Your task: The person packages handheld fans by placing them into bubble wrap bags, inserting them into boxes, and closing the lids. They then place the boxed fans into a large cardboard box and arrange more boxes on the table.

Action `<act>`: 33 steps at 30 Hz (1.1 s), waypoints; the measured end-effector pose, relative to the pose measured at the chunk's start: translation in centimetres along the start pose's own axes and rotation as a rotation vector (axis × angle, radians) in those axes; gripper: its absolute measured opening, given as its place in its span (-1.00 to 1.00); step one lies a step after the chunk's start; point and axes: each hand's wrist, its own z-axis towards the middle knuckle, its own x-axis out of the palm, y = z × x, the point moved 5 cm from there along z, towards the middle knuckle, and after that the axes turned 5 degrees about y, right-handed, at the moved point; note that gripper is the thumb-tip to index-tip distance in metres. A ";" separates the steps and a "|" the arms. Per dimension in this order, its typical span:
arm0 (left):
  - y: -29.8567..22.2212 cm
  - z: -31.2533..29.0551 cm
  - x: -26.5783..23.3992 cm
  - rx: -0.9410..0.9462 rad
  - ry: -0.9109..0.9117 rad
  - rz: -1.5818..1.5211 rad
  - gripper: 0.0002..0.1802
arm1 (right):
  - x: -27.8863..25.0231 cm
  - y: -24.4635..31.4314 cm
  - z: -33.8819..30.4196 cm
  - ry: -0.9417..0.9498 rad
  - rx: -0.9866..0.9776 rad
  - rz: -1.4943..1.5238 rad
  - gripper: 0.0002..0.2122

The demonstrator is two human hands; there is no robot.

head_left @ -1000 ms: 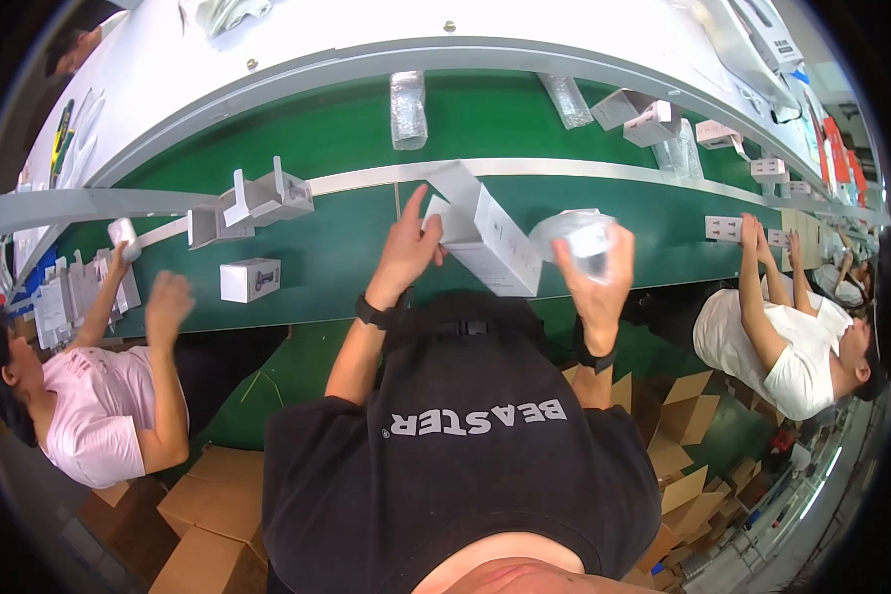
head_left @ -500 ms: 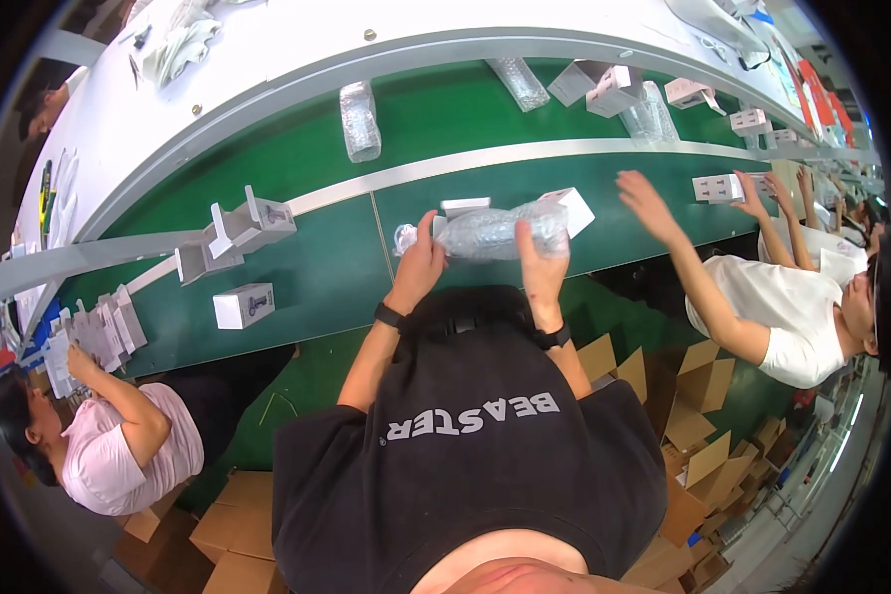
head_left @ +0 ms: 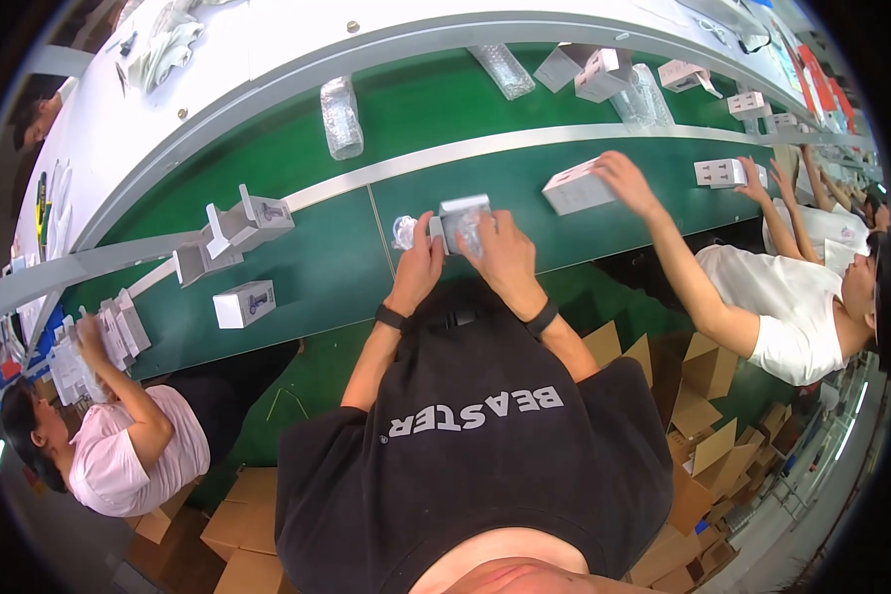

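Close in front of me is a small white box [head_left: 464, 204] with a flap raised. Clear bubble wrap [head_left: 468, 230] shows at its mouth, partly hidden by my fingers. My left hand [head_left: 418, 269] is closed on the box's left side. My right hand [head_left: 503, 253] bends over the box, its fingers closed on the bubble wrap; what lies inside is hidden. Beside my left fingertips rests a clear plastic-wrapped item [head_left: 404, 232], too small to make out.
To the right, a co-worker's hand [head_left: 626, 185] touches a white box [head_left: 576, 188]. On the left of the green bench [head_left: 337, 267] stand a closed box [head_left: 245, 305] and an open box [head_left: 252, 220]. A bubble-wrap bundle [head_left: 342, 119] lies beyond the white rail [head_left: 406, 158]. Cardboard cartons [head_left: 243, 525] stand below.
The long bubble-wrap bundle stretched between my hands is now mostly out of sight at the small box. My right hand moved left. The co-worker's hand came down to the white box on the right.
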 end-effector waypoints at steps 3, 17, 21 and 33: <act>-0.1 0.2 -0.5 -0.024 0.000 -0.010 -0.47 | -0.2 0.8 -0.1 -0.004 -0.079 -0.026 -0.63; 5.7 0.7 -1.9 -0.023 -0.275 -0.349 -0.50 | 1.2 1.3 -0.4 0.127 -0.248 0.074 -0.86; 7.1 0.3 -0.8 -0.023 -0.383 0.577 -0.51 | 0.4 1.7 0.2 0.064 -0.330 0.077 -0.85; -4.8 -3.9 -5.6 0.246 -0.531 0.072 -0.68 | 0.7 -1.7 0.8 0.171 -0.206 0.432 -0.85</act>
